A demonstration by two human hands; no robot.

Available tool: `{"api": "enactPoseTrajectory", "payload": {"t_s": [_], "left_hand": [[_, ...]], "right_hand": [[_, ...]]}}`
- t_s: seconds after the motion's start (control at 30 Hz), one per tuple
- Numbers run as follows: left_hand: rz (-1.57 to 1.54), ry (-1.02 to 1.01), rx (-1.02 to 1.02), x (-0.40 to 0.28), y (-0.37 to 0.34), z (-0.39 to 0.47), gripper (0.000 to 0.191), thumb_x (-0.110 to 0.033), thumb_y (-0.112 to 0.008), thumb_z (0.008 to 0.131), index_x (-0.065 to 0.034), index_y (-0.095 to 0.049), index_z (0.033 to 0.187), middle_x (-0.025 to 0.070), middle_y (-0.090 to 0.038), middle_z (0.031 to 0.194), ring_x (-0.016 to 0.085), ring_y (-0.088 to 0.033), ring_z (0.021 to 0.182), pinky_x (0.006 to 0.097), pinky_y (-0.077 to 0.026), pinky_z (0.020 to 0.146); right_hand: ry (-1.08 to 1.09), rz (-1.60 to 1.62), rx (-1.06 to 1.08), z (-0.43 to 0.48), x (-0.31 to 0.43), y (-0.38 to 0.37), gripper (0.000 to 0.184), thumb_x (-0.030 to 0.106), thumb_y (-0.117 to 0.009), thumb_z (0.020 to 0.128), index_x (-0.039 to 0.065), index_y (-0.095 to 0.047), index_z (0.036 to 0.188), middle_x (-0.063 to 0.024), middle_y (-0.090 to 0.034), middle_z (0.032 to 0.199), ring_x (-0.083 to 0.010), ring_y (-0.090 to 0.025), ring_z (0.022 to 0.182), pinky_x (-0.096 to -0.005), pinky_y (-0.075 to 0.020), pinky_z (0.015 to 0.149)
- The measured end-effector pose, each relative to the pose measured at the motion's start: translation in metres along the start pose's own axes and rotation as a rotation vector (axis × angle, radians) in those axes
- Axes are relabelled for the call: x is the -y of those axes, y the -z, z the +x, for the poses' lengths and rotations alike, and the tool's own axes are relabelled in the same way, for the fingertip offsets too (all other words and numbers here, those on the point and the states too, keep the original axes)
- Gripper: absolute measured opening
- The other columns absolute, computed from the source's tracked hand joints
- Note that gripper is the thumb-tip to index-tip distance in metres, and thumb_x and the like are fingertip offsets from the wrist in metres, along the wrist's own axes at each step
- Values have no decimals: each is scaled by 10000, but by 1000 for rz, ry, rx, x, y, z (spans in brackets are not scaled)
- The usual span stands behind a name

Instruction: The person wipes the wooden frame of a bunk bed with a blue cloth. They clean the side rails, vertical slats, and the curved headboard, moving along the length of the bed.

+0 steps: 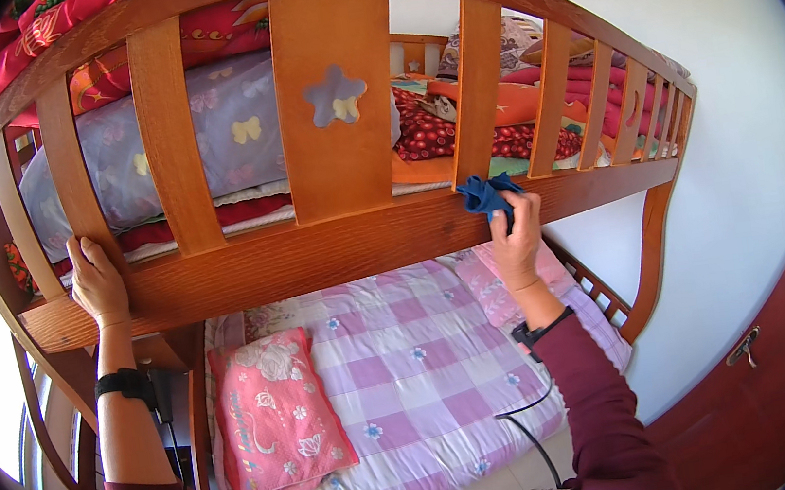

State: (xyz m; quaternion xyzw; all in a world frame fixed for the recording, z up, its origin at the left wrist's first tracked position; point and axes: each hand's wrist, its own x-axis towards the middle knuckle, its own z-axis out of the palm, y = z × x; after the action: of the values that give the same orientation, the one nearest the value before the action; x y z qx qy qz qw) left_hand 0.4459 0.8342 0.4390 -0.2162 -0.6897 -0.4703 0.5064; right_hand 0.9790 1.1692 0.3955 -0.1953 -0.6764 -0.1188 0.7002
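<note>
My right hand holds a crumpled blue cloth against the top edge of the side rail of a wooden bunk bed, at the foot of an upright slat. Toward the left end of the same rail, my left hand grips the wood beside another slat. Between the two hands stands a wide panel with a star-shaped cutout. Both my wrists wear black straps with cables.
Behind the guard rail lie a grey butterfly-print bedding bundle and red bedding. The lower bunk has a checked bedspread and a pink pillow. A red door with a handle is at the right; a bright window is at the left.
</note>
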Motion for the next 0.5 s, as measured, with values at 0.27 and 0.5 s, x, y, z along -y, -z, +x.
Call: {"api": "enactPoseTrajectory", "payload": {"t_s": [0.27,0.5], "left_hand": [[15,33,65,15,-4,5,519,-437,-377,1116,-42,-588,1379,301,-727,1101,521,-687,972,585,-538,831],[10,5,30,18,-6,4,544,-431,-381,1120,-11,-576,1406,307,-718,1143,513,-684,1025,570,-537,871]], "right_hand": [[273,171,196,-26,128,-60,332,82,-760,835,198,-726,1144,-52,-554,935,-273,-572,892,-423,-460,775],[367,-5,111,8,63,-23,201,52,-743,803,187,-717,949,-52,-525,933,-284,-567,899,-426,-461,762]]}}
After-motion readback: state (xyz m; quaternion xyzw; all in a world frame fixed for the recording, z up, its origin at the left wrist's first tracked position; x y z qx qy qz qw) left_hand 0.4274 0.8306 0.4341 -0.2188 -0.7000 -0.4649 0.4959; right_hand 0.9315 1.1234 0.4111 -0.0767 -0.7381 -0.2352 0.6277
